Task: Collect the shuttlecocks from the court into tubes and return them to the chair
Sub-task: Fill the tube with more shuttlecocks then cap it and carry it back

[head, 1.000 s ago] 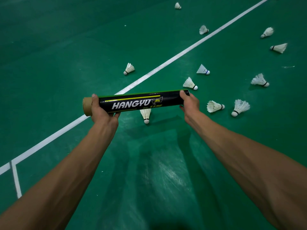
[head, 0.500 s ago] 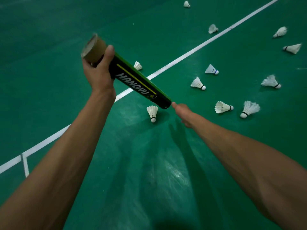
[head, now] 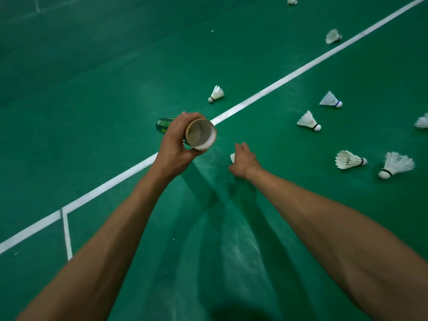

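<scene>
My left hand (head: 177,144) grips a black and green shuttlecock tube (head: 201,135) near its cardboard mouth, which points up at me and shows the inside. My right hand (head: 243,161) is low at the floor, fingers curled around a white shuttlecock (head: 232,157) of which only a bit of feather shows. Several more white shuttlecocks lie on the green court: one beyond the line (head: 216,93), two to the right (head: 309,121) (head: 350,160), and another at the far right (head: 395,164).
A white court line (head: 289,76) runs diagonally from lower left to upper right, with a short thin line (head: 67,235) branching off at the lower left. More shuttlecocks lie farther off (head: 333,36) (head: 292,0) (head: 330,100).
My left hand has swung the tube round so its open mouth faces me. My right hand left the tube's far end and dropped onto the shuttlecock on the floor.
</scene>
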The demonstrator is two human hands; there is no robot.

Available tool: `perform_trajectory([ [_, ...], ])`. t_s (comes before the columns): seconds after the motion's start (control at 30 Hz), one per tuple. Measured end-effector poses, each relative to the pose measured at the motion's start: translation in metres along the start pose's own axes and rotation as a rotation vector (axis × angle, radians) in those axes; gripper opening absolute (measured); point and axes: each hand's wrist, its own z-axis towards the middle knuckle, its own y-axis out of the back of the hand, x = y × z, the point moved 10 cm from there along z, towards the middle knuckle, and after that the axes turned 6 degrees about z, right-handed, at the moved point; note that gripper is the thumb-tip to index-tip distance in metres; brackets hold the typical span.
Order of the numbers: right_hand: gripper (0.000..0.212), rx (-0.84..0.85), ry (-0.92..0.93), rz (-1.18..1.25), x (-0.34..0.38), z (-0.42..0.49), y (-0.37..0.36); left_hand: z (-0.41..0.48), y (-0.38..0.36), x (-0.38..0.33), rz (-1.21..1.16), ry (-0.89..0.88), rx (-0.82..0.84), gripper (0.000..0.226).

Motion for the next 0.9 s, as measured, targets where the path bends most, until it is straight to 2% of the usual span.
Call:
perform_trajectory([
  [0.07,0.086,0.051,-0.025,-0.069,-0.005,0.007,-0.014,-0.009,-0.004,0.012,0.053,-0.004,0.015,0.051],
  [0.13,0.085,0.074,-0.04,-0.133,-0.011,0.012,-0.026,-0.016,-0.006,0.024,0.092,0.012,0.023,0.051],
  [0.27,0.056,-0.133,0.026,-0.211,-0.013,0.011,-0.024,-0.022,-0.009,0.041,0.142,0.058,0.01,0.053],
  [0.33,0.041,-0.158,0.007,-0.172,-0.018,0.011,-0.025,-0.024,-0.011,0.043,0.172,0.072,0.001,0.055],
  [0.4,0.019,-0.169,-0.001,-0.047,-0.018,0.009,-0.021,-0.024,-0.013,0.043,0.193,0.097,-0.011,0.057],
  [0.43,0.016,-0.222,0.007,0.09,-0.014,0.005,-0.012,-0.023,-0.013,0.044,0.199,0.115,-0.02,0.058],
  [0.5,0.018,-0.419,0.073,0.446,-0.001,-0.013,0.02,-0.022,-0.012,0.043,0.217,0.142,-0.048,0.06],
  [0.57,0.019,-0.648,0.21,0.686,0.018,-0.044,0.061,-0.02,-0.009,0.043,0.243,0.168,-0.081,0.062],
  [0.67,0.02,-0.829,0.421,0.697,0.053,-0.096,0.104,-0.015,-0.006,0.038,0.289,0.182,-0.118,0.062],
  [0.8,0.016,-0.831,0.626,0.569,0.09,-0.142,0.114,-0.008,-0.005,0.022,0.304,0.175,-0.143,0.057],
  [0.9,0.017,-0.617,0.648,0.454,0.105,-0.134,0.091,-0.001,-0.006,0.006,0.294,0.17,-0.152,0.056],
])
